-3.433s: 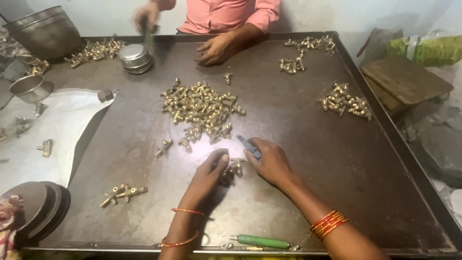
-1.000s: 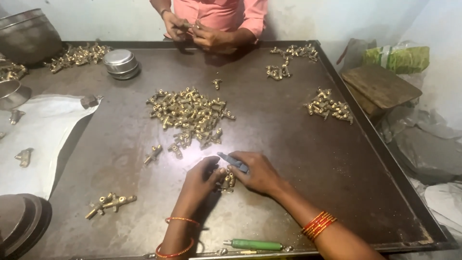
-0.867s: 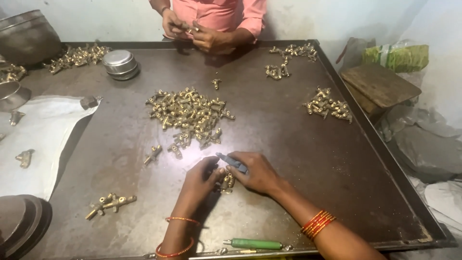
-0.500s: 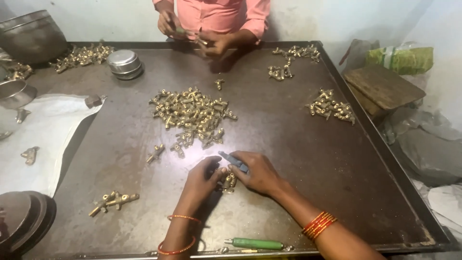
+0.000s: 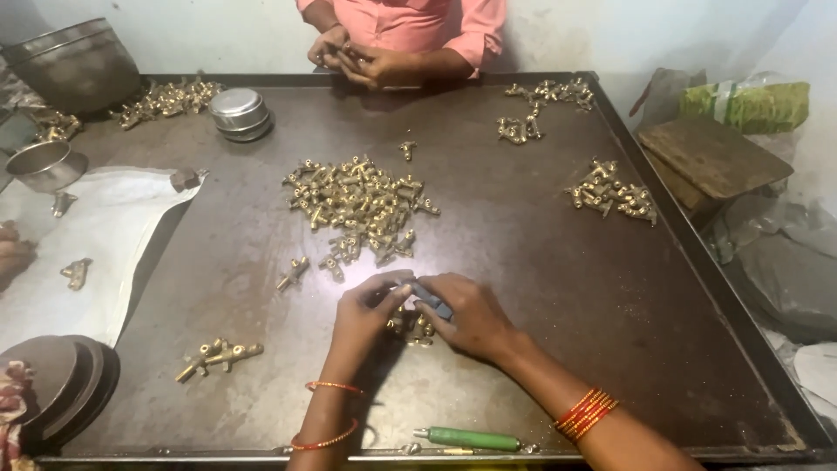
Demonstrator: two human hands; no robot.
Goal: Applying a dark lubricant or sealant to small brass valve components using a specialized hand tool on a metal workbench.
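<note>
My left hand [image 5: 364,316] and my right hand [image 5: 468,316] meet over the dark metal table [image 5: 523,288], near its front edge. Between them lie a few small brass fittings [image 5: 411,326], and my left fingers close on one of them. My right hand grips a small grey-blue tool [image 5: 433,299] pressed toward those fittings. A large heap of brass fittings [image 5: 359,207] lies just beyond my hands at the table's middle.
Smaller brass piles lie at the right [image 5: 612,192], far right [image 5: 540,105], front left [image 5: 218,356] and far left [image 5: 161,98]. A green-handled screwdriver [image 5: 469,439] rests at the front edge. Round tins [image 5: 237,112] stand far left. A co-worker's hands [image 5: 357,61] work opposite.
My hands have stayed together over the same fittings. The co-worker's hands have moved from the table and tins to close together at the far edge.
</note>
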